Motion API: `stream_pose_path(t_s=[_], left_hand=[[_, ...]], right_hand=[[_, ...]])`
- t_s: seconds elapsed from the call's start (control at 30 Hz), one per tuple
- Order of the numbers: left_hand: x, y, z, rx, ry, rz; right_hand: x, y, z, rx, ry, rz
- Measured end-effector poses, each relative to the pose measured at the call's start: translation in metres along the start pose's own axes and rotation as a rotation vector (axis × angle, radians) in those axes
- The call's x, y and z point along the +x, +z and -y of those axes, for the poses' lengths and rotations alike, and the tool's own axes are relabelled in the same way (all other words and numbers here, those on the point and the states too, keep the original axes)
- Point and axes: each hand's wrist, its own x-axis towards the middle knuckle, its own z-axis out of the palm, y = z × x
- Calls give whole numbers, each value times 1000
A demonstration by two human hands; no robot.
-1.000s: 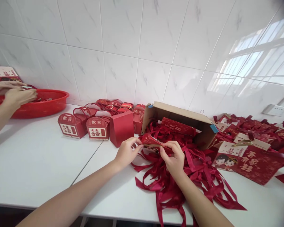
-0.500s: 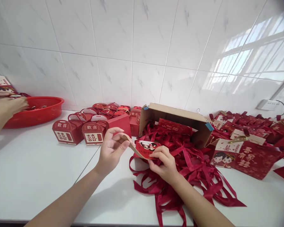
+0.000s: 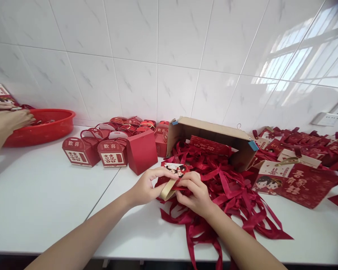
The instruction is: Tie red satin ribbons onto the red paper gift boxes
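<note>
My left hand [image 3: 148, 186] pinches a gold ribbon [image 3: 167, 190], which bends into a loop under the fingertips. Close on its right, my right hand [image 3: 195, 193] is closed on the lower edge of a small red card [image 3: 175, 168] printed with a cartoon couple. The ribbon's end meets the card between both hands, and the fingers cover the exact spot. Beneath and behind them spreads a heap of dark red ribbons [image 3: 225, 187], spilling out of a cardboard box [image 3: 211, 125] that lies on its side.
Small red gift boxes [image 3: 112, 156] stand left of the cardboard box, with a plain red box [image 3: 142, 152] in front. Red gift bags [image 3: 301, 183] fill the right. At far left, another person's hands [image 3: 8, 122] work by a red basin [image 3: 56, 125]. A socket [image 3: 325, 119] is on the wall.
My left hand has come down and right, closer to the right hand. The ribbon, stretched up from the card before, now folds into a loop. The view has tilted slightly downward.
</note>
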Motion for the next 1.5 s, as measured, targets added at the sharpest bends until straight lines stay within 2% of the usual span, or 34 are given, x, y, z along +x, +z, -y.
stream_pose_path(t_s=[0.13,0.3,0.47,0.77,0.87,1.07,1.5], left_hand=[[0,2,1,56,52,-42],[-1,6,6,11,5,-49],[-1,7,8,12,27,-76],[-1,9,5,13,-65,-72],[-2,9,7,12,-22,-62],[-2,5,7,35,150,31],[-2,8,20,67,222,-26]], right_hand=[[-2,1,-1,-9,7,-21],[-2,2,-2,3,33,-36],[-3,1,-3,12,39,-31],[-2,2,-2,43,58,-30],[-2,2,-2,43,63,-27],[-2,1,-2,43,65,-41],[-2,0,-1,-21,23,-80]])
